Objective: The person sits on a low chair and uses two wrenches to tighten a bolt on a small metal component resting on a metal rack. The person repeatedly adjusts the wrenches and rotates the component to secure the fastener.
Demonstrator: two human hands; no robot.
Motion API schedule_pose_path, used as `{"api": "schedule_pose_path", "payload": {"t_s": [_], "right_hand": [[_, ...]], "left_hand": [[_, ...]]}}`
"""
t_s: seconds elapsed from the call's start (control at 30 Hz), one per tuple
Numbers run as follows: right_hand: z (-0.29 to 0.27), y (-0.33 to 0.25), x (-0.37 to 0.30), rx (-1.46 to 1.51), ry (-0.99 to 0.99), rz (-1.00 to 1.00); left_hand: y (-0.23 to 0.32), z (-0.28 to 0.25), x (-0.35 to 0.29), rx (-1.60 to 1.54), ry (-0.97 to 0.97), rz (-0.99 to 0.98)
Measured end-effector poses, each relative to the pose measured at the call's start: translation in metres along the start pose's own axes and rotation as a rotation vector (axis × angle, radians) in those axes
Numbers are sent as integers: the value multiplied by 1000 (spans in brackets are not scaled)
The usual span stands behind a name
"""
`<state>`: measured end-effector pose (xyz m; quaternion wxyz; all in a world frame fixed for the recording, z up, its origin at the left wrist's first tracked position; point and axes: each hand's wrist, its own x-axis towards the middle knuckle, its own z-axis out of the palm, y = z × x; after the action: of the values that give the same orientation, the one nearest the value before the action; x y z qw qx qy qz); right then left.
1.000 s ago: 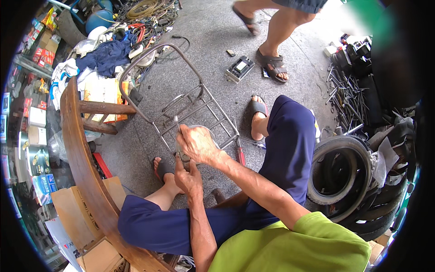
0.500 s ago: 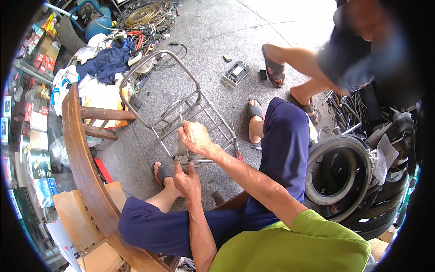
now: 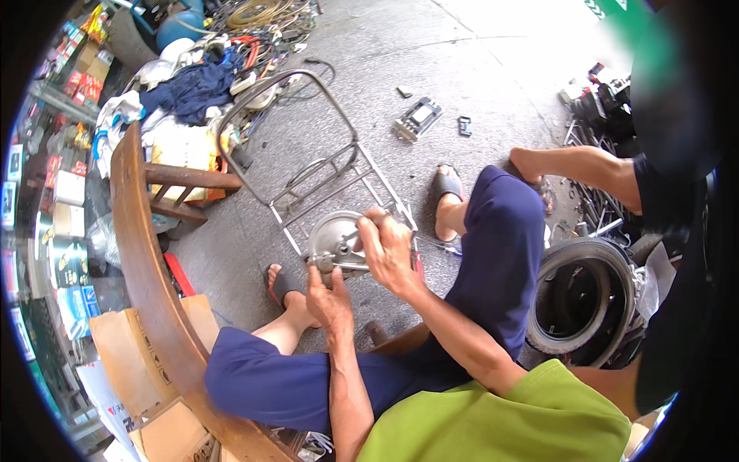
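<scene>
A round silver metal plate (image 3: 322, 229), like a brake drum cover with a hole in its middle, lies at the near end of a metal tube rack (image 3: 356, 146). My left hand (image 3: 329, 300) pinches a small grey metal piece (image 3: 323, 262) at the plate's near edge, between thumb and fingers. Over the plate's right side is my right hand (image 3: 391, 252), fingers curled together near the centre hole. What its fingers hold is mostly hidden. Just right of that hand, a red-handled tool (image 3: 418, 260) shows beside the rack.
A wooden bench (image 3: 142, 254) curves along my left, with cardboard (image 3: 127, 362) beside it. Cloths (image 3: 188, 92) and cables lie far left. On the floor ahead sits a small metal box (image 3: 419, 118). Tyres (image 3: 585, 269) stand right, near another person's leg (image 3: 585, 163).
My right hand has moved right and down across the plate, uncovering more of it; the thin shaft it showed is no longer visible. The other person has shifted their legs to the right.
</scene>
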<state>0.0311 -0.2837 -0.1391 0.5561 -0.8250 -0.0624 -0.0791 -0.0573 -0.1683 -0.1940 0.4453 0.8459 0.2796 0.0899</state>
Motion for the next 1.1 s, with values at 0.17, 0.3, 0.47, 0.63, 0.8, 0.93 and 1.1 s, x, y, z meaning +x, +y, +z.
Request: {"api": "schedule_pose_path", "payload": {"t_s": [0.17,0.3,0.47,0.63,0.8,0.93,1.1], "right_hand": [[6,6,-38,-55,-61,-415],[5,1,-42,-19,-137,-440],[8,3,-44,-36,-179,-526],[16,-2,-34,-204,-327,-415],[17,-6,-22,-200,-353,-507],[25,-10,-13,-342,-359,-479],[31,4,17,-132,-388,-86]], "left_hand": [[-12,3,1,73,40,27],[-14,5,2,34,26,70],[-24,7,1,-25,5,97],[-33,12,4,16,21,121],[-48,15,7,105,-76,116],[-25,13,4,62,65,191],[-16,10,0,-6,80,39]]}}
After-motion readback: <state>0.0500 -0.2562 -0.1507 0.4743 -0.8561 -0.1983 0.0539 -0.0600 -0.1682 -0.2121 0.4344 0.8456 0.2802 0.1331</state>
